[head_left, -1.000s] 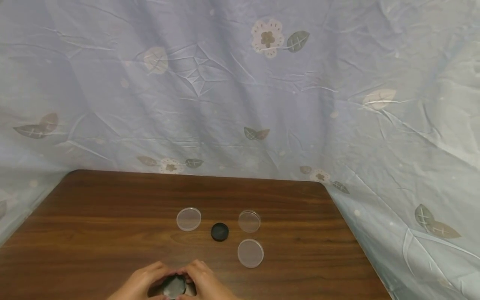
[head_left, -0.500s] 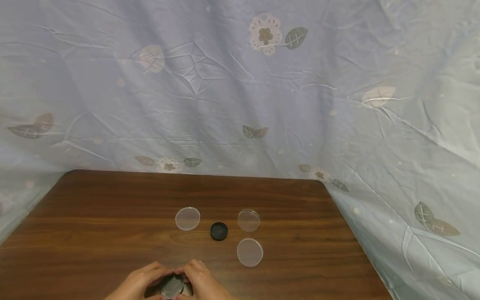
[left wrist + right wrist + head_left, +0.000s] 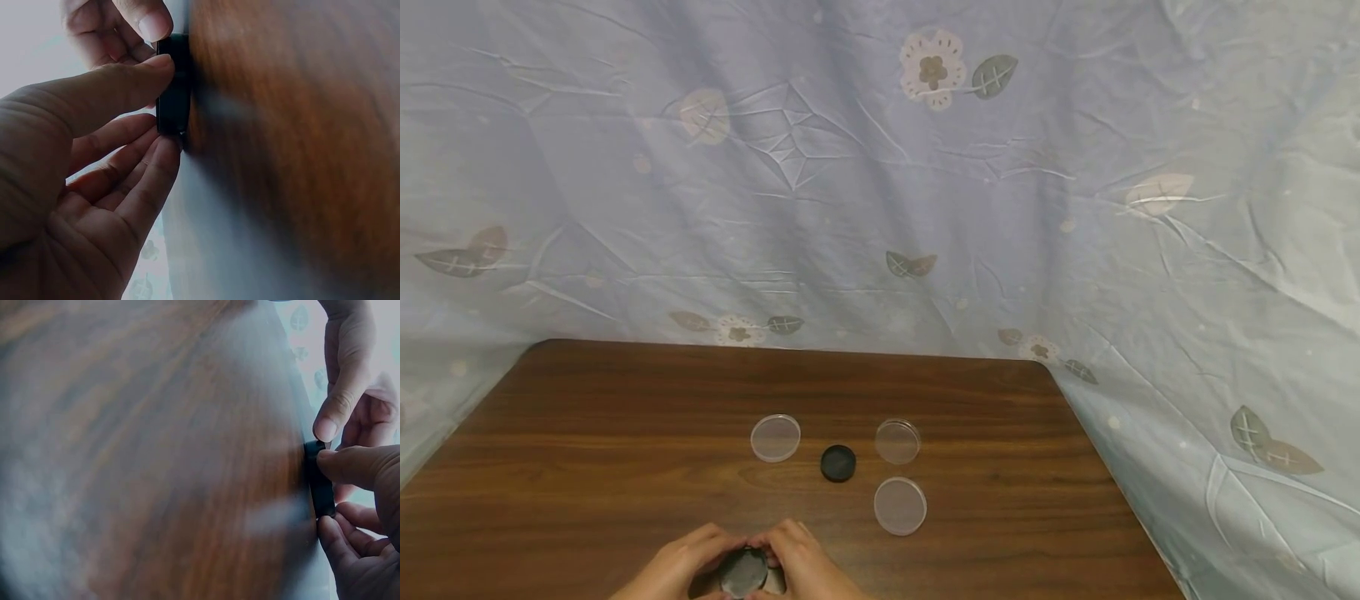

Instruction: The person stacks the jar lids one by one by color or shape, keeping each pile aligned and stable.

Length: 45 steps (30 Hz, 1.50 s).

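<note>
A shallow round black container [image 3: 745,573] with a greyish, glossy top lies low on the wooden table, at the bottom of the head view. My left hand [image 3: 692,557] grips its left side; in the left wrist view the thumb [image 3: 147,72] presses the near edge and a fingertip [image 3: 165,153] meets the far side. From the right, my right hand [image 3: 801,557] holds the same container, its thumb [image 3: 340,459] and a fingertip [image 3: 332,531] on the black rim [image 3: 320,481]. Both hands' fingertips nearly meet behind it. Fingers hide part of its edge.
Beyond the hands lie a small black round lid-like disc [image 3: 838,463] and clear round shallow dishes: one at left [image 3: 776,438], one at back right [image 3: 897,442], one nearer right [image 3: 900,506]. A patterned cloth [image 3: 850,192] hangs behind the wooden table [image 3: 625,467].
Both hands stay around the black container with almost no movement. The whole head view has shifted very slightly; the dishes and disc lie as before.
</note>
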Each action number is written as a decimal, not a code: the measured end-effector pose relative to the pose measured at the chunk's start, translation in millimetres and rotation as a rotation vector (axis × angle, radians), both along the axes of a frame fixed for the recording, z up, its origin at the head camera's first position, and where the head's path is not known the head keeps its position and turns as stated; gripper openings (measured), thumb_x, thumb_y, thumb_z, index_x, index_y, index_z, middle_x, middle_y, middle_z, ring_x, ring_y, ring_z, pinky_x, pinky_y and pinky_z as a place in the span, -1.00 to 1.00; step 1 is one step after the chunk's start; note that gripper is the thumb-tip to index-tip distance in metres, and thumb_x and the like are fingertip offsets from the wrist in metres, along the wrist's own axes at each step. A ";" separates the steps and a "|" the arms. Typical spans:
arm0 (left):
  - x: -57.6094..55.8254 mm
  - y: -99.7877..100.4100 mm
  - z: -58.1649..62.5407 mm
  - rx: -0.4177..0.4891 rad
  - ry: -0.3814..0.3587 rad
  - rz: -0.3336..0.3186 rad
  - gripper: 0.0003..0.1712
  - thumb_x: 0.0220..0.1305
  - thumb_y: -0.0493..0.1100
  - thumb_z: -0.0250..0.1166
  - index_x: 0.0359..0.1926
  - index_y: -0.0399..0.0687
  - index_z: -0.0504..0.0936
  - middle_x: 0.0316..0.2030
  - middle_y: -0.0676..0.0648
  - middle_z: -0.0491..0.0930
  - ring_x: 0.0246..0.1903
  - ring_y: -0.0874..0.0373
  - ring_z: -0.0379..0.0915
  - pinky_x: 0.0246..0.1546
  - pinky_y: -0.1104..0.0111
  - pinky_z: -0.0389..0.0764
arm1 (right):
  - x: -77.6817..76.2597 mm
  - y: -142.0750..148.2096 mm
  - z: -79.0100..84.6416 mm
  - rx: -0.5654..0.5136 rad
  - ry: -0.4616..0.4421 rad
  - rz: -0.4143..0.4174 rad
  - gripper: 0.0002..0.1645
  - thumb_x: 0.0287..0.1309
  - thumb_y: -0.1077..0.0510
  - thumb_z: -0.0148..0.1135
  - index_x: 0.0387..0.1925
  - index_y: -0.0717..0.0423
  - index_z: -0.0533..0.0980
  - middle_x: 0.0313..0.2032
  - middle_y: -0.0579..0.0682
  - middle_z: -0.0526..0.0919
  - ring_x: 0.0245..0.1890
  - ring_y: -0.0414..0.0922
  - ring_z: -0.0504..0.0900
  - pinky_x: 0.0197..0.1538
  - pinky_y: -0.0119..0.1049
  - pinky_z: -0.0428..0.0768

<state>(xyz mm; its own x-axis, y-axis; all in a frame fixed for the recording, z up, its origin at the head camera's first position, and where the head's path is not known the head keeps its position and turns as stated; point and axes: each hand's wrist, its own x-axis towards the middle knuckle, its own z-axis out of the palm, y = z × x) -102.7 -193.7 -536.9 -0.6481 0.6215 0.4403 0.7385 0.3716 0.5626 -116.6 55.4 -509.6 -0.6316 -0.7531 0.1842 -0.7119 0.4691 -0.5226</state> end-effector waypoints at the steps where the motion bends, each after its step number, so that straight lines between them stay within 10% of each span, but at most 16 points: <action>1: 0.0 0.1 -0.3 0.009 -0.002 -0.005 -0.38 0.11 -0.22 0.61 0.13 -0.43 0.61 -0.11 -0.13 0.62 -0.06 0.45 0.53 -0.20 0.58 0.66 | 0.1 0.2 -1.1 -0.006 0.018 0.003 -0.44 0.20 0.02 0.55 0.14 0.16 0.57 -0.06 -0.04 0.61 -0.13 -0.44 0.40 -0.04 -0.75 0.41; 30: 0.9 1.3 -13.1 -0.002 0.069 0.046 -0.26 0.24 0.12 0.54 0.13 -0.43 0.60 -0.11 -0.03 0.56 -0.07 0.54 0.43 -0.28 0.56 0.58 | 0.9 4.4 -3.8 -0.075 -0.034 0.028 -0.44 0.28 0.00 0.47 0.17 0.21 0.54 -0.01 0.06 0.61 -0.06 -0.41 0.39 0.02 -0.73 0.39; 45: -8.5 11.8 28.7 -0.079 -0.007 0.134 -0.46 0.25 -0.09 0.54 0.10 -0.39 0.65 -0.11 -0.10 0.67 -0.13 0.27 0.65 -0.23 0.46 0.71 | -4.1 25.1 13.0 -0.161 -0.161 -0.082 -0.45 0.37 0.00 0.39 0.23 0.21 0.49 0.05 0.03 0.58 -0.01 -0.38 0.49 0.06 -0.55 0.60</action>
<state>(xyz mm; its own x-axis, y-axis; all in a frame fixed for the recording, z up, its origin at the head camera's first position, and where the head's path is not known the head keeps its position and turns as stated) -111.2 -181.9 -508.3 -0.7303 0.5618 0.3886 0.6756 0.5098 0.5327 -120.7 80.5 -496.6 -0.7204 -0.6672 0.1897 -0.5761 0.4232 -0.6993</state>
